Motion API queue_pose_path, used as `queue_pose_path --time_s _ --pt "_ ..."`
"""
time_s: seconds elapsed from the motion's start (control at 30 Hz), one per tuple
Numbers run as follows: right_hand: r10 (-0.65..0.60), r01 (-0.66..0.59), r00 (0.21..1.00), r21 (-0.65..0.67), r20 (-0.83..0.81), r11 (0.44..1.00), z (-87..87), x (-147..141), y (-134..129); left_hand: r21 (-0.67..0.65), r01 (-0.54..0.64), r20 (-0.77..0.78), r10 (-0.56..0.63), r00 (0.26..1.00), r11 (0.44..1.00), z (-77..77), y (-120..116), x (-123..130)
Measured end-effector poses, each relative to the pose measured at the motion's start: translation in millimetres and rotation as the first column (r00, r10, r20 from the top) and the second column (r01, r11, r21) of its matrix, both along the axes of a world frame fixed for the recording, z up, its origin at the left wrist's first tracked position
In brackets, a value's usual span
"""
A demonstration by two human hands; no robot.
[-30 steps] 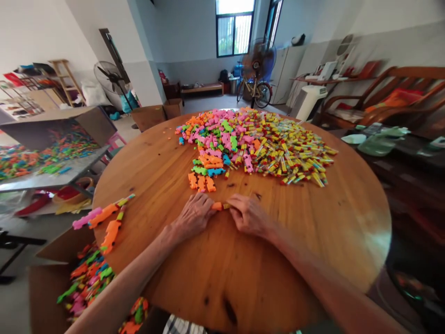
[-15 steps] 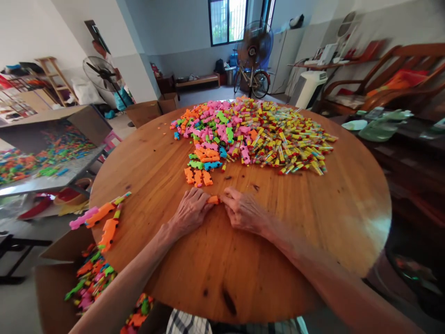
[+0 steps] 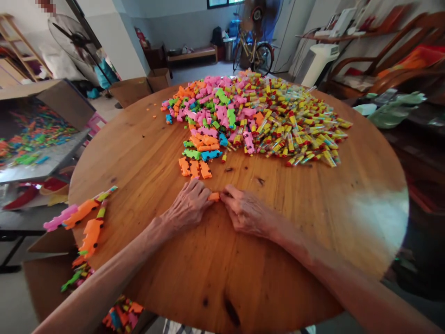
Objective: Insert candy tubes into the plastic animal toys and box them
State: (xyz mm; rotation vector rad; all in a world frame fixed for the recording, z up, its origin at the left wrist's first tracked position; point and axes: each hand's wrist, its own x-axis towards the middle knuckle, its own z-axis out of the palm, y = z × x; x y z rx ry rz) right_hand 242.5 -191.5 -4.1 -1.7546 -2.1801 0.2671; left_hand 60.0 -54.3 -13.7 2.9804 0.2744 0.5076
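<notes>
My left hand [image 3: 190, 203] is closed on a small orange toy car [image 3: 213, 197], whose near end is hidden by the fingers. My right hand [image 3: 245, 209] pinches at the car's right end; anything smaller between those fingertips is hidden. Just beyond my hands lie several orange toy cars [image 3: 194, 168], with a green toy car [image 3: 192, 153] and a blue toy car [image 3: 211, 155] behind them. Farther back is a heap of pink, green and orange toy cars [image 3: 222, 113]. It runs into a pile of clear tubes with yellow and red parts [image 3: 302, 125].
Joined toys with yellow tubes [image 3: 92, 232] lie at the left edge of the round wooden table [image 3: 306, 199]. Below that edge stands a cardboard box [image 3: 48, 283] of colourful toys. Another open box [image 3: 69, 104] of pieces rests on a side table at left.
The camera view has tilted down and come closer, so the table looks larger. Both hands keep nearly the same hold around the orange toy car.
</notes>
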Motion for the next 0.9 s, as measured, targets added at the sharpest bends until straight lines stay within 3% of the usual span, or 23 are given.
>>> queue_pose_path --time_s 0.33,0.47,0.57,0.63,0.77,0.83,0.9 --pt "-0.017 0.019 0.997 0.033 -0.074 0.999 -8.1 -4.8 -1.7 -0.001 -0.046 -0.016 0.046 0.999 0.999 -4.4 -1.5 -4.2" --pt "-0.011 0.024 0.991 0.091 -0.135 0.996 -3.0 -5.0 -0.4 0.020 -0.062 0.021 0.062 0.998 0.998 -2.4 -4.9 -10.6" --pt "-0.034 0.050 0.991 0.122 -0.130 0.991 6.8 3.9 11.8 0.016 -0.111 0.024 0.110 0.994 0.994 2.5 -8.8 -34.8" --pt "-0.130 0.132 0.991 0.128 -0.022 0.983 13.0 14.6 27.3 0.029 -0.186 0.017 0.186 0.982 0.982 5.9 -7.6 -63.1" --pt "-0.273 0.261 0.948 0.092 0.165 0.961 18.7 40.7 66.2 0.187 -0.399 0.001 0.406 0.914 0.898 17.3 6.1 -123.3" --pt "-0.268 0.261 0.947 0.064 0.178 0.963 18.9 49.7 81.8 0.261 -0.481 0.027 0.492 0.870 0.837 24.7 11.8 -138.4" --pt "-0.251 0.249 0.946 0.034 0.207 0.968 19.2 52.9 90.9 0.268 -0.503 0.063 0.506 0.860 0.821 31.3 12.4 -136.5"
